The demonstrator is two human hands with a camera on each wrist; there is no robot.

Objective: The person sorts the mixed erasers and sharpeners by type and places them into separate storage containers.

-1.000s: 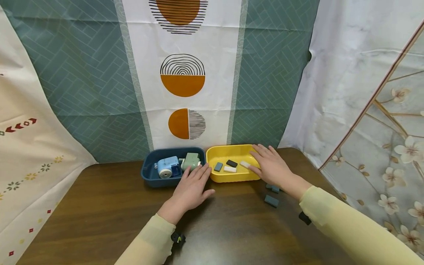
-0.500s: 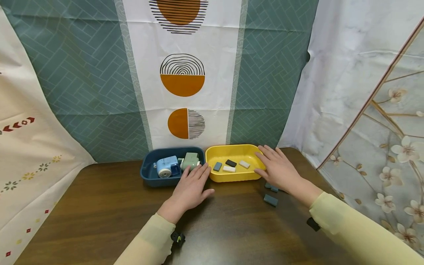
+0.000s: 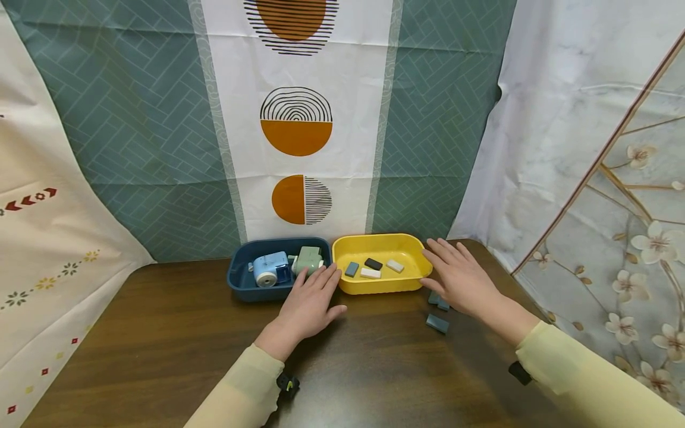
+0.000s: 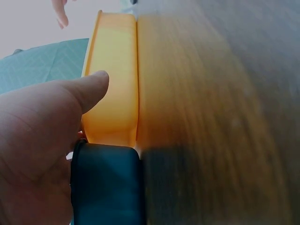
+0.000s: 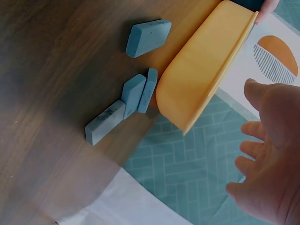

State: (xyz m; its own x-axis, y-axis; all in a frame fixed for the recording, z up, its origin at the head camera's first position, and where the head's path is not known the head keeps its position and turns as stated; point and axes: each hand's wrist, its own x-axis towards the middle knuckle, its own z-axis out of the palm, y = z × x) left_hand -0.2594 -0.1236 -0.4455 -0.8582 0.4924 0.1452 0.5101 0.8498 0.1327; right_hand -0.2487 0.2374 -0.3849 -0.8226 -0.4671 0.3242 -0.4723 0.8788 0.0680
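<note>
Head view shows our left hand [image 3: 307, 306] flat on the counter [image 3: 160, 356], fingers straight, tips at the near rim of the blue tray [image 3: 241, 285], holding nothing. Our right hand [image 3: 462, 282] hovers spread and empty just right of the yellow tray [image 3: 374, 285], above loose blue-grey erasers [image 5: 145, 36] on the counter. Four erasers [image 3: 370, 273] already lie in the yellow tray; the right wrist view shows four more outside it, just beside its wall, so we judge the sorting about half done. The blue tray holds two sharpeners [image 3: 270, 268], one blue and one green. The counter is dark wood; patterned cloths [image 3: 294, 119] hang behind and to both sides.
</note>
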